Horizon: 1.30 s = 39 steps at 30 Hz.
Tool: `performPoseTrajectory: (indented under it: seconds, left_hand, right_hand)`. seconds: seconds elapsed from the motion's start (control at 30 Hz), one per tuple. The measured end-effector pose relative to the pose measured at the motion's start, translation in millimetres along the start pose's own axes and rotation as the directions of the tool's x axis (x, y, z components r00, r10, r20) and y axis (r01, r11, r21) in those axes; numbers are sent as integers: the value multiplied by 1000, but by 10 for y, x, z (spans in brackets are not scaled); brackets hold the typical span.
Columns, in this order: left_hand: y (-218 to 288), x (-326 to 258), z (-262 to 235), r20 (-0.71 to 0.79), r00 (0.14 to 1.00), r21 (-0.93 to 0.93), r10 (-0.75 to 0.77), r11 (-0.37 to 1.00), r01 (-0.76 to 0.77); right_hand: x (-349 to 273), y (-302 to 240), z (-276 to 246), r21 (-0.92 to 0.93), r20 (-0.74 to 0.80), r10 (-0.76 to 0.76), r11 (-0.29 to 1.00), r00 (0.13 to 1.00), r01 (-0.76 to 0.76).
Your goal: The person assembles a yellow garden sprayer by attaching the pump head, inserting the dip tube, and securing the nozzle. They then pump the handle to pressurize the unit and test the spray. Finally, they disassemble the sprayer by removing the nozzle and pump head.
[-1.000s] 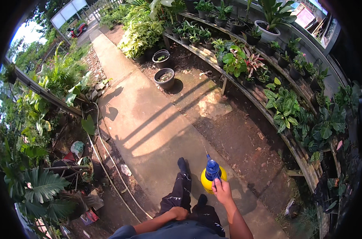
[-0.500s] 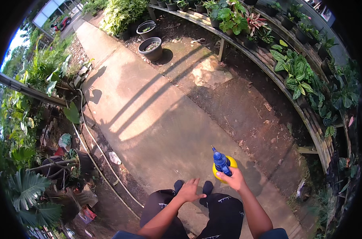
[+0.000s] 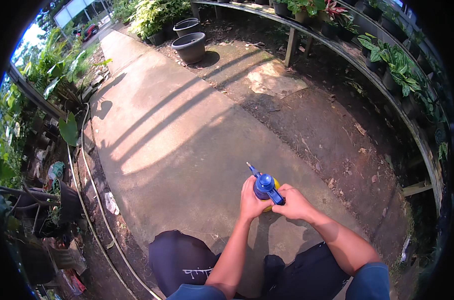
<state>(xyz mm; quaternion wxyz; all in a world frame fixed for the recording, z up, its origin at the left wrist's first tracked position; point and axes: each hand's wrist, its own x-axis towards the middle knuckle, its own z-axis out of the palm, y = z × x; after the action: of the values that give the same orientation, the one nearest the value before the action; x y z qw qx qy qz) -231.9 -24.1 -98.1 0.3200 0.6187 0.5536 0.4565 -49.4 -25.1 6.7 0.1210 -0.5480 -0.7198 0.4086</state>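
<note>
Gripping the spray bottle (image 3: 265, 189) with both hands now, low over the concrete path (image 3: 177, 145), in front of the knees. Left hand (image 3: 253, 199) newly arrived and wrapped round the near-left side of the yellow body; half a second ago hanging free beside the thigh. Right hand (image 3: 293, 203) closed over the blue pump head from the right, fingers curled tight, nozzle poking up and left. Bottle barely showing between the two palms, only a sliver of yellow. View tipped further down than before: legs in dark trousers at the bottom edge. Two dark pots (image 3: 189, 46) far up the path, white hose (image 3: 89, 200) trailing along the left edge, plant shelf (image 3: 387, 95) curving down the right.
</note>
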Motion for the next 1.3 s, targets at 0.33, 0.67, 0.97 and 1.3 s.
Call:
performPoseTrajectory:
  seconds: [0.33, 0.67, 0.97, 1.3]
  left_hand:
    - [-163, -173, 261, 204, 963, 91, 176, 976, -197]
    - [-161, -83, 259, 238, 970, -19, -53, 998, 59]
    - [-255, 227, 303, 491, 860, -232, 143, 972, -30]
    - [-289, 91, 327, 395, 914, -204, 89, 979, -7]
  right_hand:
    - [-93, -282, -154, -253, -90, 288, 919, 953, -302]
    - [270, 213, -369, -284, 323, 107, 959, 940, -11]
    - [406, 411, -838, -531, -477, 0, 797, 879, -287]
    - [221, 41, -466, -172, 375, 517, 854, 769, -490]
